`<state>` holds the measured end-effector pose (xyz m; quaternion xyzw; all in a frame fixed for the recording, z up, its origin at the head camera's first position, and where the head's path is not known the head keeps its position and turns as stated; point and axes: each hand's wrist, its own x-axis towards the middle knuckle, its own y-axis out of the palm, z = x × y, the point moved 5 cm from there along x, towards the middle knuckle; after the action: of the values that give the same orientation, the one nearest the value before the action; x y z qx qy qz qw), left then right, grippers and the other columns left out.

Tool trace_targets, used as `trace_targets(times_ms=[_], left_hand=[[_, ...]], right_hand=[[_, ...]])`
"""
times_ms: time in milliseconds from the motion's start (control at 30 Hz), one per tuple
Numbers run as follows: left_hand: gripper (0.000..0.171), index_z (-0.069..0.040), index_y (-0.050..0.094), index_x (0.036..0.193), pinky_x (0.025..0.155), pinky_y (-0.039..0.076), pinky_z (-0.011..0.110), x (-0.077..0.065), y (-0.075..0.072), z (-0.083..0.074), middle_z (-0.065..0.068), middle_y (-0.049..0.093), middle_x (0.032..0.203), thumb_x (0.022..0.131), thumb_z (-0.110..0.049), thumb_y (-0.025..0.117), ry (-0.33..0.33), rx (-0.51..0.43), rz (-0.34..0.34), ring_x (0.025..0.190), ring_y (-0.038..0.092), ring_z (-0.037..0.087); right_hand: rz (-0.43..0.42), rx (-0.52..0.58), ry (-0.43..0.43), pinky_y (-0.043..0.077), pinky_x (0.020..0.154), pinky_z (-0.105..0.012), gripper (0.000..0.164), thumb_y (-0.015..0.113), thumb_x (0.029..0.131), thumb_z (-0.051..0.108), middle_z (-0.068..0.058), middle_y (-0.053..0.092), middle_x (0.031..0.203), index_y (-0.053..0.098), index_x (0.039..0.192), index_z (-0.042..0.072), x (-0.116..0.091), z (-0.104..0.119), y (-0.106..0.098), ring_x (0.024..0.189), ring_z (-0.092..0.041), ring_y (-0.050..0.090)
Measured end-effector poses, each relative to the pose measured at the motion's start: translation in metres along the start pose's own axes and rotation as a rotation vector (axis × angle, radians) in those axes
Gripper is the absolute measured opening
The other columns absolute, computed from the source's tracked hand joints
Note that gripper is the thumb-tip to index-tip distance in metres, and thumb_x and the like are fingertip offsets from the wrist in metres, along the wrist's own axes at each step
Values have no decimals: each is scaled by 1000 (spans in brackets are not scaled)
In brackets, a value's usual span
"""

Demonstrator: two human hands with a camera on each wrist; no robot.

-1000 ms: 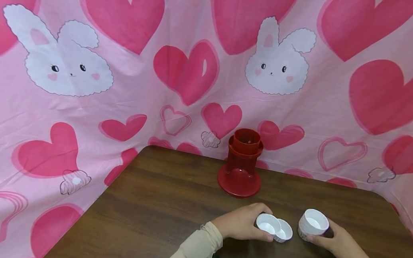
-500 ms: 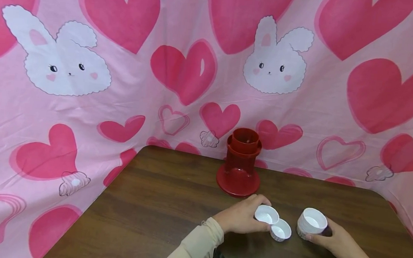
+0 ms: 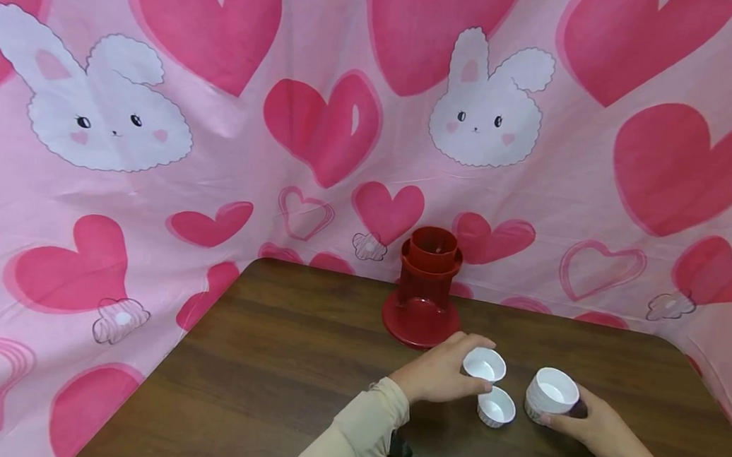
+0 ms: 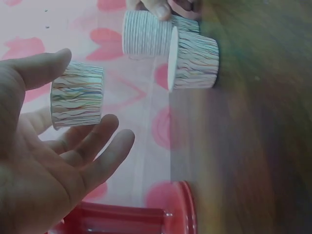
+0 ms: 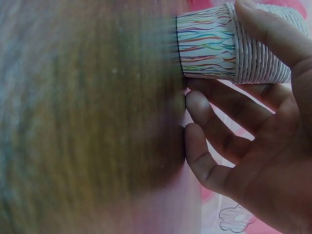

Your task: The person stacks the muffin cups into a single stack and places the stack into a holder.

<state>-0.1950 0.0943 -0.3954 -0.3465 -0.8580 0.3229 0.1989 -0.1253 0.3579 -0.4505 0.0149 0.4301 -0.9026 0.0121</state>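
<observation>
My left hand point(image 3: 442, 372) pinches one small paper baking cup point(image 4: 78, 95) between thumb and fingers, held above the table. Wavy coloured lines cover its outside, and its inside is white. Just nearer to me, a second paper cup point(image 3: 496, 407) stands upright on the table, apart from both hands. To the right, my right hand point(image 3: 603, 433) grips a stack of nested paper cups point(image 3: 552, 396), thumb on one side and fingers on the other. In the right wrist view, the stack's many rims point(image 5: 261, 46) show, and its bottom cup rests on the table.
A red plastic holder point(image 3: 426, 286) with a round base and an open tube top stands at the back of the brown wooden table point(image 3: 281, 350). Behind it hangs a pink cloth point(image 3: 231, 148) with hearts and rabbits. A small dark object point(image 3: 399, 447) shows beside the left sleeve.
The left hand has lifted its cup and carried it away from me, then a little right, so the standing cup shows fully. My right hand and the stack have stayed put.
</observation>
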Motion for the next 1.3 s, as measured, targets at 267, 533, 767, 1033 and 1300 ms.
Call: trace_targets(times_ms=[267, 533, 767, 1033, 1300], left_hand=[[73, -27, 43, 151, 102, 44, 29, 21, 8, -15, -9, 48, 145, 88, -40, 77, -10, 50, -10, 125, 50, 5], [65, -23, 51, 144, 94, 44, 19, 40, 17, -29, -11, 55, 132, 88, -39, 78, 8, 41, -38, 110, 54, 0], [60, -21, 53, 141, 92, 43, 16, 55, 29, -41, -13, 58, 128, 89, -38, 77, 17, 59, -12, 112, 54, -2], [53, -21, 55, 135, 85, 41, 10, 65, 48, -42, -15, 60, 118, 89, -35, 78, -1, 50, 29, 104, 55, -4], [53, -24, 57, 137, 85, 42, 12, 74, 55, -47, -16, 60, 123, 89, -37, 77, -18, 22, 28, 107, 54, -5]], right_hand=[[11, 18, 10, 45, 89, -66, 81, 78, 88, 34, -27, 64, 118, 42, 138, -19, -1, 0, 1, 108, -43, 60], [10, 25, -3, 45, 89, -65, 80, 78, 89, 34, -28, 62, 121, 42, 139, -18, -3, 2, 1, 110, -43, 59], [-14, 7, -29, 47, 87, -63, 77, 79, 88, 33, -27, 64, 119, 45, 137, -16, -5, 3, 0, 106, -40, 61], [-33, -1, -65, 48, 86, -61, 75, 79, 87, 31, -26, 64, 119, 47, 137, -14, -5, 5, 1, 104, -37, 60], [-34, 6, -64, 46, 87, -65, 70, 80, 87, 31, -26, 64, 119, 50, 133, -12, -6, 4, 0, 107, -41, 60]])
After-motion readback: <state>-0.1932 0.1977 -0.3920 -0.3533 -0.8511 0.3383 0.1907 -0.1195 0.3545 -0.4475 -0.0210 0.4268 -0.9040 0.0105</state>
